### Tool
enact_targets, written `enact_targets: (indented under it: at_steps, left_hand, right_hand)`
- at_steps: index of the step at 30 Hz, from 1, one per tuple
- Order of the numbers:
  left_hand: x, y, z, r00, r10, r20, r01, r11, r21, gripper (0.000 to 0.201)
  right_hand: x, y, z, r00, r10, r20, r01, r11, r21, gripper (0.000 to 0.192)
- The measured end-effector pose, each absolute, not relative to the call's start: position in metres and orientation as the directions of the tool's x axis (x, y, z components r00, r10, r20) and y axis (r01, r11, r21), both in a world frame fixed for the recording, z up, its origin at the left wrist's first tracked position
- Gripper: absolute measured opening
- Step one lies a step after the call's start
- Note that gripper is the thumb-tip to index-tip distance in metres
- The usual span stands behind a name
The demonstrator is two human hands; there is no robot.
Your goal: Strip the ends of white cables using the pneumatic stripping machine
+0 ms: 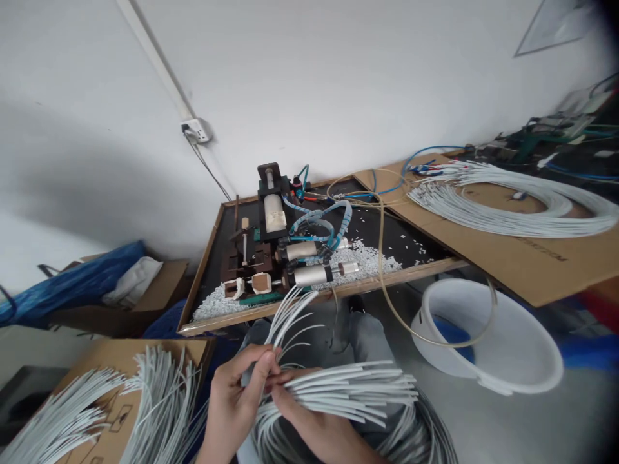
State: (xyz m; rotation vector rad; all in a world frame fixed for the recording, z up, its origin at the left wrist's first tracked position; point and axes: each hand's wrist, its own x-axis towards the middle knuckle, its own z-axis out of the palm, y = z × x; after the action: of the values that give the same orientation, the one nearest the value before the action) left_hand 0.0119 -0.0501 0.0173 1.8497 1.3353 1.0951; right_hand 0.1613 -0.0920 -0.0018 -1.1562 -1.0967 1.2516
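Observation:
My left hand (244, 386) is closed, its thumb and fingers pinching a few white cables (289, 317) whose ends fan out upward. Just right of it, my right hand (309, 415) wraps round a thick bundle of white cables (355, 390) with the cut ends pointing right. The two hands meet near the base of both groups. Below them, the long cable lengths (425, 435) loop down over my lap. Beyond my hands, on a dark bench, stands a small pneumatic press (273, 212) with cylinders (309, 276) and blue-wrapped hoses.
Small white offcuts (370, 258) litter the wood-edged bench (411, 267). At right, a coiled cable bundle (507, 219) lies on cardboard (483, 258), above a white bucket (522, 335). More cables (157, 399) rest on a cardboard-topped surface at left. A yellowish hose (381, 258) hangs over the bench edge.

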Motion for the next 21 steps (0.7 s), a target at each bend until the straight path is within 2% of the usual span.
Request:
enact_targets:
  at_steps: [3,6,9,15,21]
  left_hand:
    - [0.007,-0.035,0.001,-0.168,0.950,0.264,0.418,-0.174,0.891,0.023]
    - [0.003,-0.018,-0.013,-0.348,0.903,0.251,0.355,-0.121,0.927,0.027]
    - [-0.001,-0.009,-0.025,-0.414,0.881,0.231,0.327,-0.093,0.940,0.029]
    - [-0.001,-0.009,-0.041,-0.484,0.837,0.256,0.360,-0.076,0.930,0.032]
    - [0.011,-0.006,-0.047,-0.471,0.786,0.401,0.579,-0.068,0.813,0.031]
  right_hand:
    - [0.163,-0.091,-0.005,-0.062,0.996,-0.060,-0.047,-0.063,-0.997,0.032]
    - [0.163,-0.087,-0.008,-0.115,0.986,-0.124,-0.043,-0.130,-0.991,0.037]
    - [0.163,-0.084,-0.007,-0.147,0.976,-0.162,-0.063,-0.173,-0.983,0.036]
    - [0.162,-0.082,0.000,-0.128,0.981,-0.143,-0.056,-0.151,-0.987,0.036]
    - [0.160,-0.082,-0.005,-0.121,0.985,-0.122,-0.059,-0.130,-0.990,0.035]
